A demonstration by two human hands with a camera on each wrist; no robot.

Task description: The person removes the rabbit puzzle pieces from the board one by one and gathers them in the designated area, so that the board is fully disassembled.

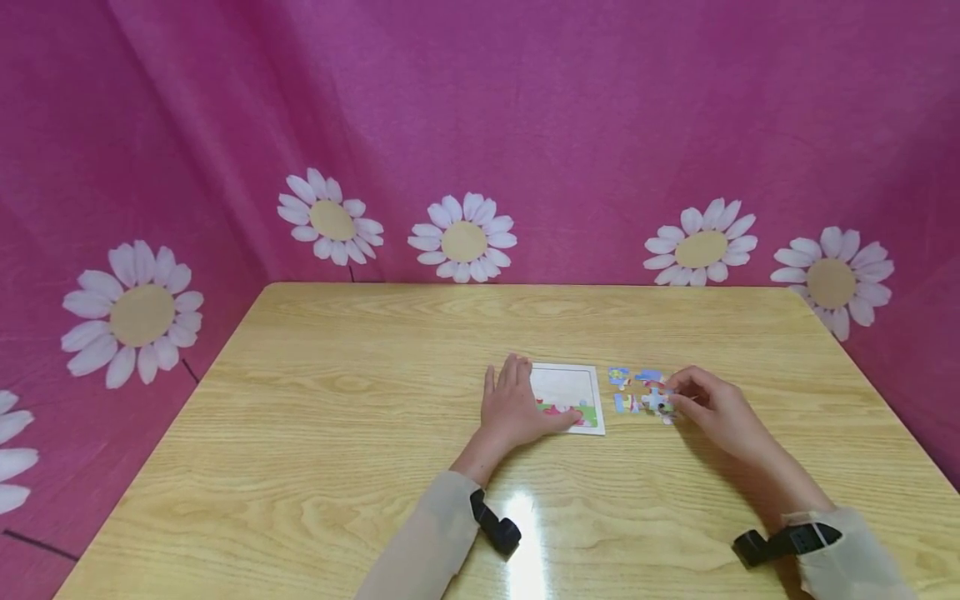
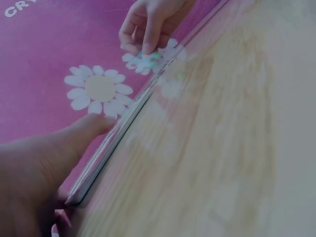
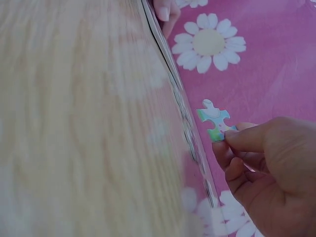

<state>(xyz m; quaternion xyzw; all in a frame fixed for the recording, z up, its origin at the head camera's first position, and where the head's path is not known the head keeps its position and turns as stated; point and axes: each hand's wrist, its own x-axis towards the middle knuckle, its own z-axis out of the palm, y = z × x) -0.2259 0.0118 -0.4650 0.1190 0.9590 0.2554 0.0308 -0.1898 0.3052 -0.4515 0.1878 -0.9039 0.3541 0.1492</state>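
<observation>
Magenta daisy-printed cloth [image 1: 570, 142] backs our pale wooden table [image 1: 337, 400]. Our left hand [image 1: 515, 410], thumb and fingers apart, rests on a square white-bordered puzzle board [image 1: 562, 385]; at its three o'clock, our right hand [image 1: 716, 410], fingers clamped on a blue-green jigsaw piece [image 3: 215, 120], is near loose multicoloured pieces [image 1: 618, 375].

Puzzle board [image 1: 564, 386], its left side hidden behind the left hand [image 1: 517, 410]
</observation>
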